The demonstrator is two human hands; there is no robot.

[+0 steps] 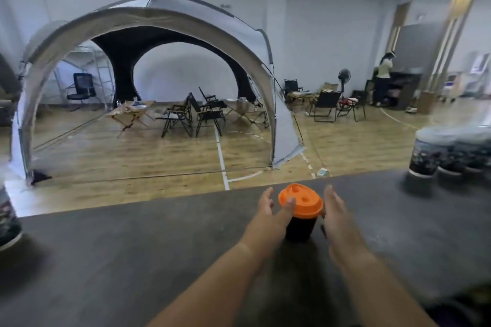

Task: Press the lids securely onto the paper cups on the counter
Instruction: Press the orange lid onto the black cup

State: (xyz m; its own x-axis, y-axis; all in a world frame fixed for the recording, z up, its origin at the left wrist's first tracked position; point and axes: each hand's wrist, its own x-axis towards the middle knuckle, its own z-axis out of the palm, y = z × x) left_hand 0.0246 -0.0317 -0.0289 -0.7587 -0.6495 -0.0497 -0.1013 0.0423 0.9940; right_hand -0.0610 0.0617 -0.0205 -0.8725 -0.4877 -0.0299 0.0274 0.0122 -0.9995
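A dark paper cup (299,228) stands near the far edge of the dark counter (132,260), topped by an orange lid (301,200). My left hand (268,216) is at the cup's left side, fingers straight, with the thumb tip resting on the lid's left rim. My right hand (336,214) is just right of the cup, fingers straight and pointing forward; whether it touches the cup is unclear.
Several dark printed cups with pale lids (435,152) stand blurred at the counter's right end. Another printed cup (8,218) sits at the left edge. Beyond the counter lie a wooden floor, a large tent, folding chairs and a distant person.
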